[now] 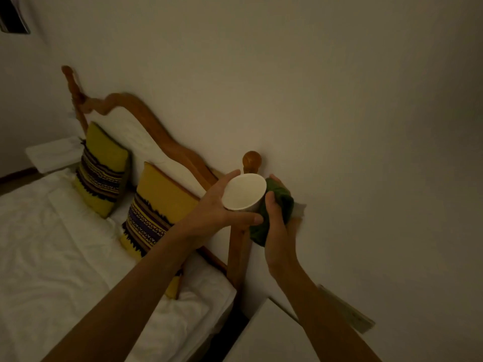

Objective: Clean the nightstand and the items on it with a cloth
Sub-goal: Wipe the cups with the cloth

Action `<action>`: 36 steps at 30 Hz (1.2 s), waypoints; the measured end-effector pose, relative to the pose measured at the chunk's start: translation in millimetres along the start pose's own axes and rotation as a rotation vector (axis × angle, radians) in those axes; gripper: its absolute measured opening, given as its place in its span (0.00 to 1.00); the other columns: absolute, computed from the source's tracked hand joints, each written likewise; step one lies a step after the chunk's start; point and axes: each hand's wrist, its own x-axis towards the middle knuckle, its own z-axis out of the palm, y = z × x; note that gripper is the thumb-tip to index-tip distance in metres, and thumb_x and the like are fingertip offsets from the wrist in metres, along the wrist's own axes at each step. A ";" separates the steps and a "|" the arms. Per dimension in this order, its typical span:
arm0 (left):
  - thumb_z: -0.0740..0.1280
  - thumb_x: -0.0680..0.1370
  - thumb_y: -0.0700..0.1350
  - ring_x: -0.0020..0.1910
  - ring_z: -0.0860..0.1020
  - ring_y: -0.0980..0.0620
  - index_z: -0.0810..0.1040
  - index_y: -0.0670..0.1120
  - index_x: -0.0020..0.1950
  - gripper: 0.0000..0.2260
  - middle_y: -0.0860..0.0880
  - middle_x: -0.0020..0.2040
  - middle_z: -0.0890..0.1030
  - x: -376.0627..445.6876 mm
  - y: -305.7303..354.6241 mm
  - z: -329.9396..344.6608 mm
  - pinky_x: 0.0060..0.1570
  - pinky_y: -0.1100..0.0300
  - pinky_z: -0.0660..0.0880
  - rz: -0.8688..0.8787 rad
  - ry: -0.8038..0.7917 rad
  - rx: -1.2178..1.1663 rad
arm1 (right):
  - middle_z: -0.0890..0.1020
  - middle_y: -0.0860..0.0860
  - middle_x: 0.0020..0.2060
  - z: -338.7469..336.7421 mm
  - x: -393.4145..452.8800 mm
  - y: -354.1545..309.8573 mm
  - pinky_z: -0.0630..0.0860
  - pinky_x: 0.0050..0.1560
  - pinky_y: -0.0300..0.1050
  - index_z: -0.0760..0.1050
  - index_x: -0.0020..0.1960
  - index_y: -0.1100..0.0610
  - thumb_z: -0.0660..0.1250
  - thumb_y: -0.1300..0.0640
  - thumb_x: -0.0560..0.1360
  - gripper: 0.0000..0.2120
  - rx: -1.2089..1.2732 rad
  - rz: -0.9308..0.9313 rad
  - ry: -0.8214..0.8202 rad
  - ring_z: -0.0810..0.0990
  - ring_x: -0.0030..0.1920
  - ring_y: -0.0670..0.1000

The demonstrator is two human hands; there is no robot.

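- Nearest, at 5 o'clock low in the view, one corner of the white table (264, 335) shows; most of its top is cut off by the frame edge and crossed by the right forearm.
- One flat, pale object (347, 309) leans on the wall at 4 o'clock; too dim to identify.
- At 8 o'clock lies the bed (52, 244) in rumpled white sheets.
- Both hands are raised at centre. The left hand (222, 207) holds one white cup (244, 192), fingers curled round its wall, mouth facing the viewer.
- The right hand (277, 218) grips one green cloth (279, 202), pressed against the cup's side at 3 o'clock.
- Behind, two yellow patterned pillows (162, 205) lean on the wooden headboard (146, 113); its round post knob (252, 159) peeks above the cup.
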 end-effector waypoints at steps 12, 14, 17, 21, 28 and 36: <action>0.80 0.66 0.34 0.66 0.73 0.60 0.64 0.52 0.78 0.44 0.58 0.71 0.72 -11.2 32.5 -13.5 0.62 0.63 0.75 0.082 -0.030 0.163 | 0.87 0.49 0.53 -11.2 18.5 -24.1 0.81 0.55 0.51 0.83 0.57 0.42 0.71 0.27 0.61 0.30 0.003 0.282 -0.145 0.85 0.55 0.51; 0.79 0.66 0.34 0.65 0.75 0.56 0.68 0.53 0.76 0.42 0.58 0.69 0.75 -14.1 33.5 -19.3 0.62 0.58 0.77 0.040 -0.038 0.088 | 0.87 0.49 0.51 -13.5 12.3 -19.8 0.83 0.49 0.48 0.84 0.53 0.40 0.74 0.27 0.56 0.30 0.044 0.326 -0.169 0.86 0.52 0.50; 0.79 0.62 0.40 0.64 0.76 0.56 0.70 0.55 0.75 0.42 0.58 0.67 0.76 -19.2 33.6 -12.5 0.61 0.55 0.78 0.020 -0.135 0.029 | 0.87 0.49 0.52 -8.8 11.9 -24.8 0.83 0.54 0.53 0.83 0.55 0.39 0.73 0.26 0.57 0.30 0.037 0.328 -0.131 0.85 0.55 0.54; 0.77 0.64 0.34 0.70 0.72 0.50 0.68 0.54 0.76 0.43 0.54 0.72 0.73 -16.0 37.0 -1.5 0.67 0.45 0.73 0.044 -0.108 -0.054 | 0.84 0.53 0.57 2.8 27.1 -34.1 0.80 0.59 0.64 0.74 0.68 0.47 0.69 0.28 0.65 0.37 -0.017 0.371 -0.053 0.83 0.58 0.58; 0.79 0.61 0.33 0.67 0.74 0.52 0.63 0.61 0.75 0.50 0.54 0.71 0.72 -8.0 29.2 -7.2 0.59 0.54 0.79 0.003 -0.172 0.036 | 0.87 0.51 0.46 0.9 21.3 -13.9 0.84 0.42 0.50 0.82 0.57 0.47 0.62 0.44 0.81 0.13 0.306 0.504 -0.027 0.86 0.47 0.52; 0.71 0.61 0.37 0.65 0.73 0.41 0.65 0.51 0.70 0.38 0.44 0.66 0.72 -8.3 10.0 14.0 0.60 0.50 0.79 -0.102 0.124 -0.172 | 0.83 0.33 0.34 14.7 10.4 -7.9 0.76 0.26 0.35 0.76 0.46 0.38 0.70 0.35 0.74 0.08 0.100 0.249 0.299 0.84 0.37 0.36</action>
